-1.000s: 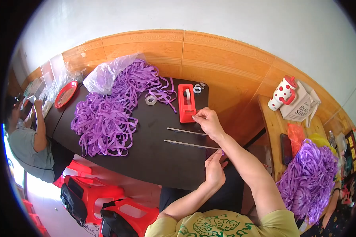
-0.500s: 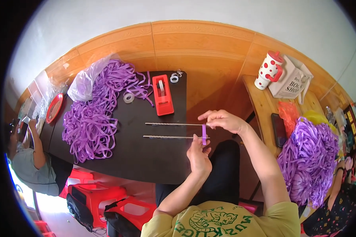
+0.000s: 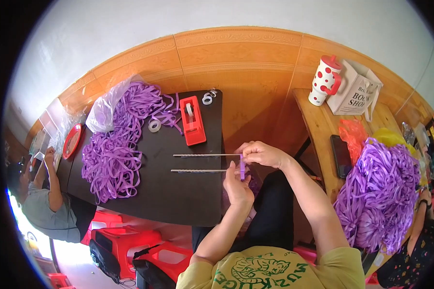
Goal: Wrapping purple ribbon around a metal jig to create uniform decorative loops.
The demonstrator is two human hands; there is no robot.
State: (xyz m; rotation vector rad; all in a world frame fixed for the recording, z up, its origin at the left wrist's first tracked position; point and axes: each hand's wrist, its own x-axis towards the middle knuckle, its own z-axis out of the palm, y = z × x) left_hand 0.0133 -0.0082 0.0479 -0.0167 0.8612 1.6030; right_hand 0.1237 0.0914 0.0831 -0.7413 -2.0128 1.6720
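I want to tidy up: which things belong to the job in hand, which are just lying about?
Seemingly in use:
purple strip, at left hand and right hand
two thin rods
probably purple ribbon heaps
possibly red tape dispenser

Seemingly just lying about:
spotted tumbler
beige bag
dark phone

dark printed lettering [image 3: 356,101], stacked in lines, readable, on the front of the pale carry bag [image 3: 350,87] on the wooden table [image 3: 316,132]. green lettering [image 3: 301,272] curves around a line-drawn animal [image 3: 260,270] on the wearer's yellow-green t-shirt [image 3: 335,262]; larger capitals clear, small ones above fainter.
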